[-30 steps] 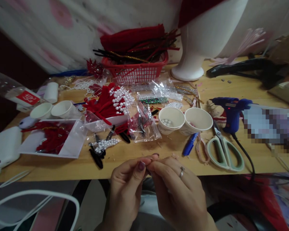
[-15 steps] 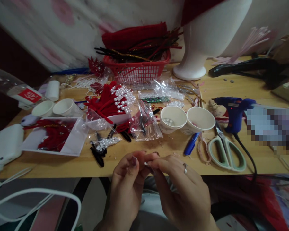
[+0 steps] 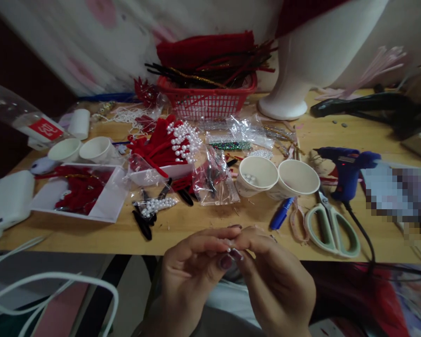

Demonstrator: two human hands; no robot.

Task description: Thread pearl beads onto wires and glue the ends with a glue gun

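My left hand and my right hand meet fingertip to fingertip just below the front edge of the wooden table. Between the fingertips they pinch a tiny pale piece, too small to make out. Straight ahead on the table stand two white paper cups: one cup has a few pearl beads in it, the other cup beside it. Red pieces tipped with pearls lie in a pile further back on the left.
Green-handled scissors, a blue pen and a blue glue gun with its black cord lie at the right. A red basket of stems stands at the back, a white tray with red pieces at the left, and white cables hang low left.
Both hands have dropped a little below the table edge and turned, the left thumb now under the pinched piece. The view has shifted slightly to the left.
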